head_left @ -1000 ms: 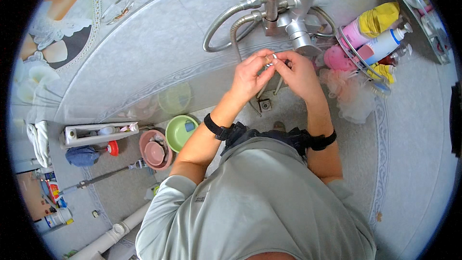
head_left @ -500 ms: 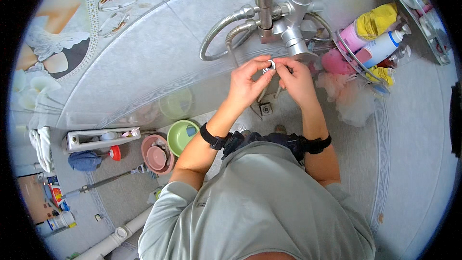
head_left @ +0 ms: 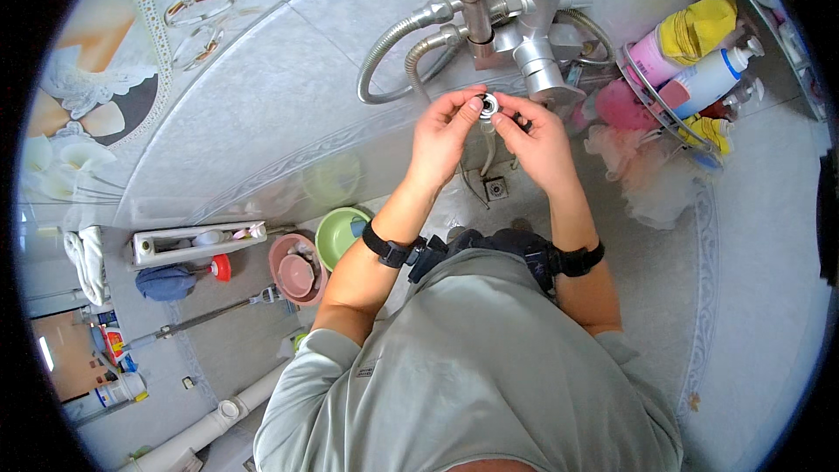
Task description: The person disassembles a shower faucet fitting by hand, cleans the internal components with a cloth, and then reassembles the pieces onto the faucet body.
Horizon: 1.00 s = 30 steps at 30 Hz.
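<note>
Between my hands, just below the wall faucet, is a small round silver fitting point(head_left: 488, 106) with a dark centre. The thumb and fingers of my left hand point(head_left: 441, 140) pinch its left side. My right hand point(head_left: 542, 150) grips the other side with closed fingers. A small black piece point(head_left: 523, 122) shows at the right fingers; its kind cannot be made out. Below the fitting hangs a pale hose point(head_left: 488, 153), and whether the two are joined is unclear. The chrome faucet body point(head_left: 535, 61) and a blue-topped valve point(head_left: 472, 0) with flexible metal hoses point(head_left: 384, 57) stand beyond my fingers.
A wire corner rack point(head_left: 655, 100) at right holds bottles and a yellow cloth, with mesh bath puffs point(head_left: 642, 175) hanging below. At lower left are a green basin point(head_left: 325, 249), a pink basin point(head_left: 278, 275) and a white pipe point(head_left: 197, 433). A floor drain point(head_left: 495, 188) lies beneath my hands.
The fitting has turned, so its round face with the dark centre now shows. The black piece at my right fingers is more visible. The whole view has shifted slightly.
</note>
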### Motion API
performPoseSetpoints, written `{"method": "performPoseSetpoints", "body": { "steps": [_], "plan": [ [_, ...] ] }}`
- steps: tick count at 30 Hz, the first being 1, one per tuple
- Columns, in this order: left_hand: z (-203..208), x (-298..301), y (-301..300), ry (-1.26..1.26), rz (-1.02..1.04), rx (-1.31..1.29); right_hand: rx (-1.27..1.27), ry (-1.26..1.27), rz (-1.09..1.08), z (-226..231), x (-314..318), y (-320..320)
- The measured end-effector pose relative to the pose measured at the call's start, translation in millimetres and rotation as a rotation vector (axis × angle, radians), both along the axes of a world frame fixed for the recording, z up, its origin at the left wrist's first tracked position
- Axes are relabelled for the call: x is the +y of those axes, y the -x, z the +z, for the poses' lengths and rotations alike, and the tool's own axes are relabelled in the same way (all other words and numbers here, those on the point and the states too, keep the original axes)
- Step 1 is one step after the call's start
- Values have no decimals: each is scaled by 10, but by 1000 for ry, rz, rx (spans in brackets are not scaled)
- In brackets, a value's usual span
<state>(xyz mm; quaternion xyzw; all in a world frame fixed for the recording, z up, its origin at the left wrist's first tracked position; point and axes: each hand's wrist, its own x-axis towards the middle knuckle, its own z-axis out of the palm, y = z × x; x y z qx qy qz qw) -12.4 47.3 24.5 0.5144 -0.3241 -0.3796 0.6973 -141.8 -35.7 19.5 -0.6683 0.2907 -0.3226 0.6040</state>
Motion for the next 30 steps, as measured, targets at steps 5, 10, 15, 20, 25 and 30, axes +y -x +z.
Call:
{"method": "performPoseSetpoints", "body": {
  "steps": [5, 10, 15, 20, 25, 30],
  "plan": [
    [-44, -30, -11, -12, -6, 15, -101, -258, 19, 36, 17, -8],
    [-27, -57, 38, 3, 4, 24, -262, -414, -11, 56, 81, -47],
    [-43, -60, 61, -7, 20, -25, -310, -577, -121, 163, 160, -115],
    [11, -39, 61, -55, 25, -113, -297, -618, -75, 92, 72, -109],
    [1, -6, 92, -58, 49, -131, -267, -557, 30, 118, 7, -80],
    [19, -14, 113, -28, 83, -85, -298, -504, 58, 108, 38, -66]
  ]
}}
